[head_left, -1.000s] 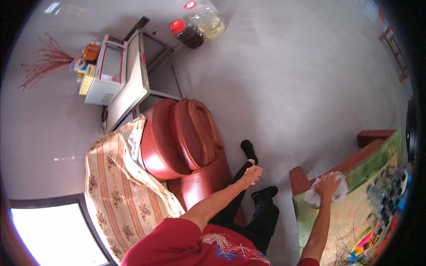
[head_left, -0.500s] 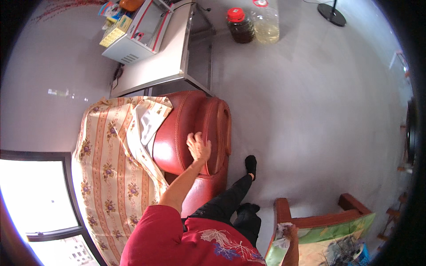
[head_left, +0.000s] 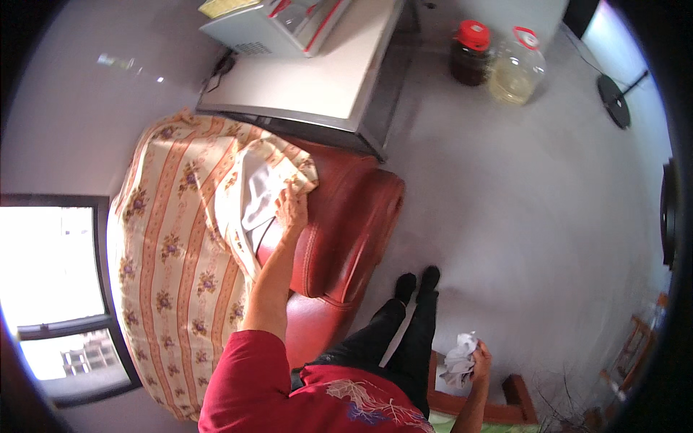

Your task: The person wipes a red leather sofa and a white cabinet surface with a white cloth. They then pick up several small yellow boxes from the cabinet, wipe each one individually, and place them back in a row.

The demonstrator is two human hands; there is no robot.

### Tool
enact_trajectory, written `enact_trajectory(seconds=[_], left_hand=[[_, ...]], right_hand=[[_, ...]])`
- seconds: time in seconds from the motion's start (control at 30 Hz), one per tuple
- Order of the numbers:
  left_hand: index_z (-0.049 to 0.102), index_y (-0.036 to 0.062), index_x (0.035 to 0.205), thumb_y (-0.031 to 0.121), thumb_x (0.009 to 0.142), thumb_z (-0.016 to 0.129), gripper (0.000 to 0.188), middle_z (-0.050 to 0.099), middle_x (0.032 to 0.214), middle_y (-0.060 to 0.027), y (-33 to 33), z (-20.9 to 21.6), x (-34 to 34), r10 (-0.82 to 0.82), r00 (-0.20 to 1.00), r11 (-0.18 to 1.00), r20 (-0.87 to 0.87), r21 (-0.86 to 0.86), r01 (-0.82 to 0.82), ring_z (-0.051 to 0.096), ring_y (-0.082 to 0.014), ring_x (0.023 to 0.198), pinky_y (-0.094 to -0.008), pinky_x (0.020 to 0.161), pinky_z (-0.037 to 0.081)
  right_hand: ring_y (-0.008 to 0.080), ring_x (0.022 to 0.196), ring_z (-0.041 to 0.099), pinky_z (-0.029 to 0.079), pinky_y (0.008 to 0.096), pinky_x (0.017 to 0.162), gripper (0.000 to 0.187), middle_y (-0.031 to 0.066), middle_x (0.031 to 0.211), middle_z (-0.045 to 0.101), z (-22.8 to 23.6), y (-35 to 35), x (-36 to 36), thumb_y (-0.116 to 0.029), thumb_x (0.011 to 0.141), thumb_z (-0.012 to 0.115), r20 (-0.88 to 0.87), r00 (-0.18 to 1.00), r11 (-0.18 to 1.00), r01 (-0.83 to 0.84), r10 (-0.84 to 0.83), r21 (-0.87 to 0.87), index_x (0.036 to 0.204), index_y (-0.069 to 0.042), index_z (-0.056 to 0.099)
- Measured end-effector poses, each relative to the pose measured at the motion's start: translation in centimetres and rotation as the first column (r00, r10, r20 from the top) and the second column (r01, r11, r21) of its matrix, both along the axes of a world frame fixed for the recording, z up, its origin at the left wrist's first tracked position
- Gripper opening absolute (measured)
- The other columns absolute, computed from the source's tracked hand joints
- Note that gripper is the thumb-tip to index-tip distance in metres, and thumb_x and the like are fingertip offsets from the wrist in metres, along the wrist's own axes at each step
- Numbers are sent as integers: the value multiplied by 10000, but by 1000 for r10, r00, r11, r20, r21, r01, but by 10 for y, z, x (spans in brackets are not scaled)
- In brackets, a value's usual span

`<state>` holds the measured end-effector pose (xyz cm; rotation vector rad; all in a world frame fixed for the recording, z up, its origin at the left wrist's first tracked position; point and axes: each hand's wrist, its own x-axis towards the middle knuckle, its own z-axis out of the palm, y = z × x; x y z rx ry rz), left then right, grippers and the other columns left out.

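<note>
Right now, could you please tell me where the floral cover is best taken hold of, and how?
Probably by the folded corner of the floral cover, beside the left hand, pinched from the right, over the red leather armrest: the fabric there is loose and bunched, while the rest spreads flatter.

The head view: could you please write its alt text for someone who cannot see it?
A person in red touches a flowered cover on a red sofa with the left hand; the right hand holds a crumpled white cloth. Beyond are a white table, a dark jar and a clear jug.
</note>
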<state>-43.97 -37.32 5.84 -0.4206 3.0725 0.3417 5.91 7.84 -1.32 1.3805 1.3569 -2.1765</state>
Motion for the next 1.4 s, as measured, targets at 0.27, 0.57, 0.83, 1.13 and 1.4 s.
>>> enact_trajectory(seconds=[0.27, 0.57, 0.83, 1.13, 1.4], left_hand=[[515, 47, 1030, 167, 894, 453, 192, 583, 1013, -213, -31, -16, -29, 131, 991, 990, 34, -59, -129, 566, -377, 910, -461, 799, 459], [424, 3, 1181, 354, 868, 596, 502, 428, 1120, -209, -310, 44, 26, 906, 258, 402, -336, 495, -770, 516, -261, 940, -408, 708, 527], [274, 94, 1412, 522, 884, 459, 704, 268, 1415, -233, -187, 28, 2, 575, 817, 809, -38, 170, -562, 272, -367, 1298, -500, 1016, 277], [299, 196, 1430, 588, 882, 413, 683, 212, 1467, -187, -145, -7, -13, 620, 779, 762, -95, -162, -627, 163, -339, 1372, -501, 1092, 152], [327, 210, 1422, 555, 882, 437, 650, 216, 1481, -143, -146, -20, -16, 618, 767, 730, -174, -236, -641, 167, -306, 1376, -480, 1089, 159]], right_hand=[[283, 1046, 558, 510, 449, 834, 554, 115, 1193, 530, 29, 6, -248, -324, 821, 635, -20, 998, 951, 53, -62, -304, 1301, -113, 455], [163, 988, 565, 476, 309, 854, 545, 81, 1158, 563, 78, -121, -449, -81, 809, 678, -337, 926, 973, -211, 170, -91, 1311, -55, 466], [279, 1002, 528, 465, 388, 782, 234, 83, 1127, 512, 118, -347, -500, -123, 795, 609, -428, 194, 439, -17, 883, 898, 1028, -146, 608], [236, 1107, 462, 385, 449, 827, 232, 16, 1207, 501, 76, -389, -469, -255, 816, 589, 88, 33, -92, 160, 996, 983, 1043, -290, 625], [251, 1068, 467, 374, 449, 796, 363, 9, 1184, 494, 79, -443, -537, -252, 772, 641, 197, 258, -197, -26, 946, 980, 1130, -293, 598]])
